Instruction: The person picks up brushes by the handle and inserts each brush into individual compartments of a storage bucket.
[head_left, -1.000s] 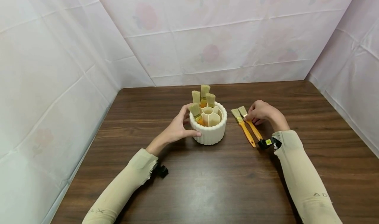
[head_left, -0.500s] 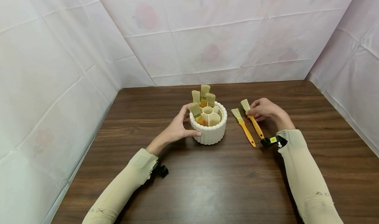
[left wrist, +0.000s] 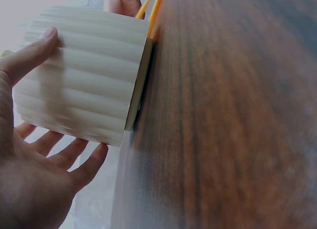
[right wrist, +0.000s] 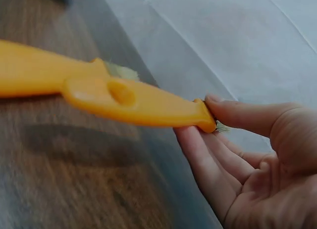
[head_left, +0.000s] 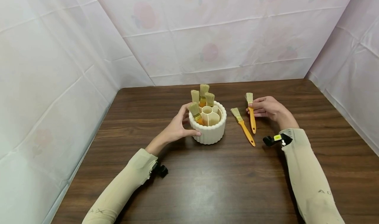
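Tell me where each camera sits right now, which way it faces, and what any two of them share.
Head: worn high, faces forward and down at the table; shows both sleeved arms, the left hand on the ribbed holder, the right hand pinching a brush.
Left wrist: low beside the holder, looks along the tabletop; left hand cups it.
Right wrist: under the palm; right hand and orange brush handle.
Shared: head and left wrist both show the holder.
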